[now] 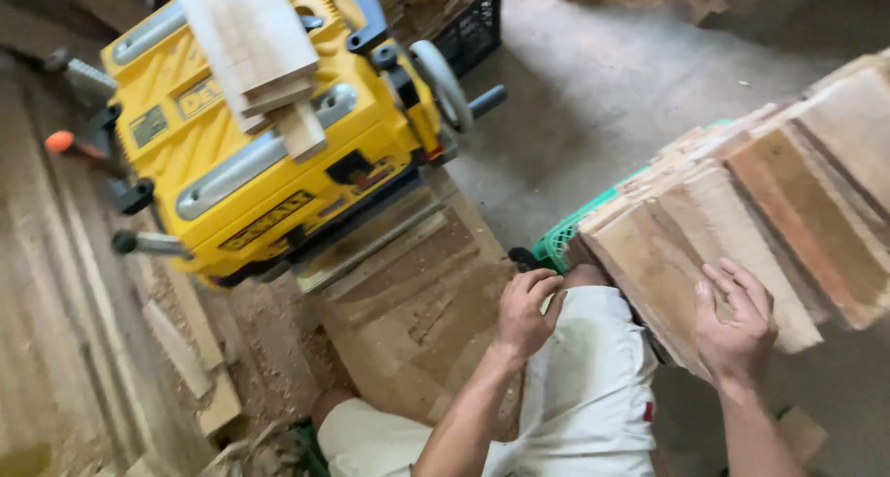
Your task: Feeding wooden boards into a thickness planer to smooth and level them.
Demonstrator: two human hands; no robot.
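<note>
- Right hand (737, 324) spread flat, fingers open, resting on the end of the top board in the stack of rough boards (742, 217); touching, not gripping.
- Left hand (526, 308) loosely curled near the knee, by the edge of the green crate (565, 236); hard to tell if anything's pinched in it, looks empty.
- Stack sits right of the lap, leaning over that crate, well apart from the yellow planer (269, 152).
- Boards probably stiff, fairly light one at a time, splintery on the sawn faces. Best grabbed by the long edges near one end, thumb on top.
- More wood strips (255, 50) piled on the planer; sawdust on the floor (593, 88).
</note>
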